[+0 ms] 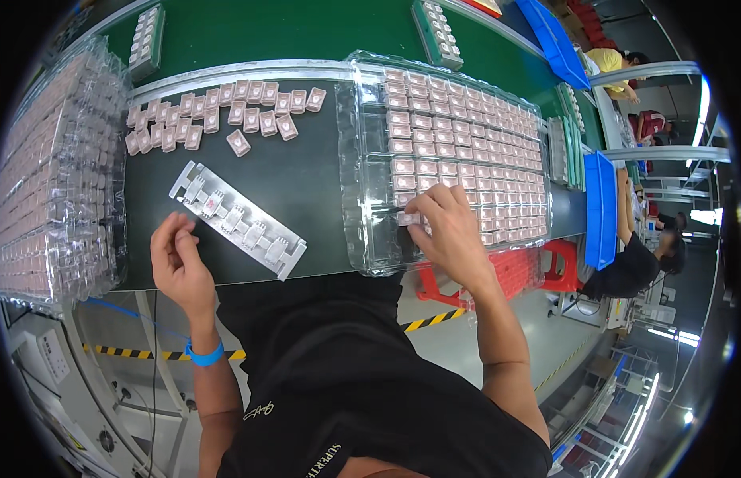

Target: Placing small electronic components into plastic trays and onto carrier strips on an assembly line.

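Note:
My right hand (450, 231) reaches over the near left corner of a clear plastic tray (362, 167). Its thumb and forefinger pinch a small pale-pink rectangular part (406, 217) at the end of a row. Rows of similar pink parts (466, 151) fill much of the tray. My left hand (181, 259) is beside the near left end of a silvery metal fixture (239, 219), fingers loosely bent and apart, with nothing visible in them. That fixture lies slanted on the dark table, a line of raised blocks along it. Its seats look bare of pink parts.
Loose pink parts (219, 107) lie scattered beyond the fixture. Stacked clear trays of parts (60, 175) stand at left. Green blocks holding white pieces (147, 40) rest on the green conveyor (291, 32) behind a metal rail. Blue bins (600, 211) and a red stool (557, 267) are at right; people work beyond.

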The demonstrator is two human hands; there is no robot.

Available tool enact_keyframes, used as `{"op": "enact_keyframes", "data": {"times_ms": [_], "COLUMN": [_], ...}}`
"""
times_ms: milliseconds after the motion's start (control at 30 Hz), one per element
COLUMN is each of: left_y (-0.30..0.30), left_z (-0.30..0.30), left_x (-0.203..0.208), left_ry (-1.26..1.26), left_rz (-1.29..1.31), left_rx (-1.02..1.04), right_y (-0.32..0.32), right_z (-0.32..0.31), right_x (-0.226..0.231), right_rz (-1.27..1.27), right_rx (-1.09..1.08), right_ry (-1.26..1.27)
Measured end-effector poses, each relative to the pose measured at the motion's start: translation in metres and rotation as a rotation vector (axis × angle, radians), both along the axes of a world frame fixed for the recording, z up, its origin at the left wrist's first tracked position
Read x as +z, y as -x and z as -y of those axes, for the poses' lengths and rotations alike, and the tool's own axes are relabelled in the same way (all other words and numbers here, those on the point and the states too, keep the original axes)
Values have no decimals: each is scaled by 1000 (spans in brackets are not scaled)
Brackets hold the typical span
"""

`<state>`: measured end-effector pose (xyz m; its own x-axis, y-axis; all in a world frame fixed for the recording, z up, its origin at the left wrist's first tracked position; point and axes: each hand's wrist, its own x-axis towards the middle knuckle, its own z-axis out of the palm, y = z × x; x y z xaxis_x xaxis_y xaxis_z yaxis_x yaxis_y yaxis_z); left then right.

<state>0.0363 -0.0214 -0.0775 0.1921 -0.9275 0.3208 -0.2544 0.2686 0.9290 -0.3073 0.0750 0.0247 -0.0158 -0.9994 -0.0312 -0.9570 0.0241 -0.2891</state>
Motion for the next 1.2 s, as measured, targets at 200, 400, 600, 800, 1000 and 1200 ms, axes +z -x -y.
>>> {"op": "enact_keyframes", "data": {"times_ms": [200,400,600,800,1000,1200], "left_y": [-2,2,-8,3,-25,-26], "left_z": [0,3,-2,5,6,3], "left_x": [7,8,7,8,-11,-12], "left_ry": [5,67,53,-10,-21,-34], "left_rz": [-41,-48,-113,-226,-153,-33], "left_rx": [27,-2,39,-5,124,112], "right_y": [-12,-59,-164,-159,-121,23], "right_z": [5,31,73,77,83,29], "right_x": [-5,20,-5,-37,21,67], "right_rz": [-24,276,247,308,526,370], "right_rx": [26,88,310,225,185,-244], "right_ry": [38,39,-40,20,-14,319]}}
